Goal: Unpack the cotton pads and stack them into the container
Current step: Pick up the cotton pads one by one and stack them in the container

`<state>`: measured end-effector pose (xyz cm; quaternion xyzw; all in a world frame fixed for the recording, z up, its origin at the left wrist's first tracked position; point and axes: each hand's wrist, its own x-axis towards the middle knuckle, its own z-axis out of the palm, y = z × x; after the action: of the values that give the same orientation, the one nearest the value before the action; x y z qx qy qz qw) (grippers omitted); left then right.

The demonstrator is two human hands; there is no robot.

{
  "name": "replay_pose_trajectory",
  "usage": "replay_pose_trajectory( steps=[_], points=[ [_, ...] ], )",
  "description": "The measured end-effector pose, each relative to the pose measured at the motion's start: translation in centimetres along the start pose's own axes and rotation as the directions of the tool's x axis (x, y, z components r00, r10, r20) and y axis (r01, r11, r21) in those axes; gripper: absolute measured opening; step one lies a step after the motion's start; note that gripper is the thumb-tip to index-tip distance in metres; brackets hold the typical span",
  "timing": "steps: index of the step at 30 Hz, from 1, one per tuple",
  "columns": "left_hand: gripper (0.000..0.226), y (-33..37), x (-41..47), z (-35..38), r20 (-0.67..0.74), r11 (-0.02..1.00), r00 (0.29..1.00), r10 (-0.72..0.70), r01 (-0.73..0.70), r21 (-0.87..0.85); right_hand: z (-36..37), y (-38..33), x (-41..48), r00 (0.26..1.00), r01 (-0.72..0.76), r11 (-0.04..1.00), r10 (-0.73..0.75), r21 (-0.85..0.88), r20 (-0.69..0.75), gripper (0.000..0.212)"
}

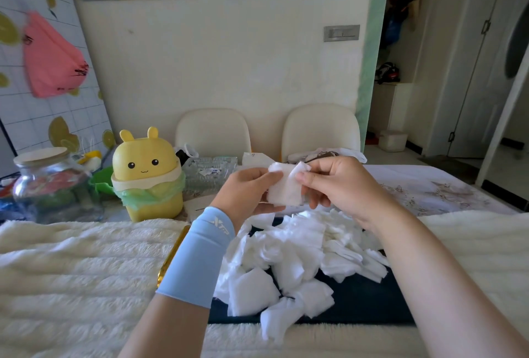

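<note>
Two hands up over the bench (pixel 429 188), both on one small wad of cotton pads (pixel 283 190). My left hand (pixel 249 190) grips the wad from its left side, thumb along the top edge, the other fingers (pixel 272 208) curled under it. My right hand (pixel 337 186) pinches the wad's upper right corner, where a white flap stands up between thumb and forefinger; its other fingers curl loosely behind. Blue sleeve (pixel 197 254) on the left wrist.

Below the hands, a loose pile of pads (pixel 300 249) lies on a dark tray (pixel 357 300), which sits on a cream fuzzy cover (pixel 86 257). Far left: glass jar (pixel 45 183) with a flat lid. Beside it, a yellow cartoon bin (pixel 147 174) with a green liner. Clear glass dish (pixel 210 170) just behind the left hand. I cannot tell which one is the container. Two cream chairs (pixel 213 131) at the far edge.
</note>
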<state>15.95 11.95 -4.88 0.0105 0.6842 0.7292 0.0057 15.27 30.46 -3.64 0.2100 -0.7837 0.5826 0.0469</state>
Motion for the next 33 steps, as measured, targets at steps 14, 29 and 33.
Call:
replay_pose_trajectory(
  steps=[14, 29, 33],
  points=[
    [0.025, -0.2, -0.3, 0.6, 0.1, 0.998, 0.995, -0.015, 0.021, -0.056, -0.8, 0.1, 0.3, 0.964, -0.245, 0.932, 0.264, 0.266, -0.035, 0.021],
    [0.054, -0.2, -0.3, 1.3, 0.065, 1.0, 0.998, -0.012, 0.013, -0.024, -0.6, -0.5, 0.1, 0.96, -0.198, 0.98, 0.19, -0.02, -0.208, 0.027],
    [0.025, -0.5, -0.3, 1.6, 0.009, 0.999, 0.999, 0.045, -0.045, 0.016, -0.2, -0.7, -0.2, 0.97, -0.176, 0.983, 0.166, -0.047, -0.176, 0.028]
  ],
)
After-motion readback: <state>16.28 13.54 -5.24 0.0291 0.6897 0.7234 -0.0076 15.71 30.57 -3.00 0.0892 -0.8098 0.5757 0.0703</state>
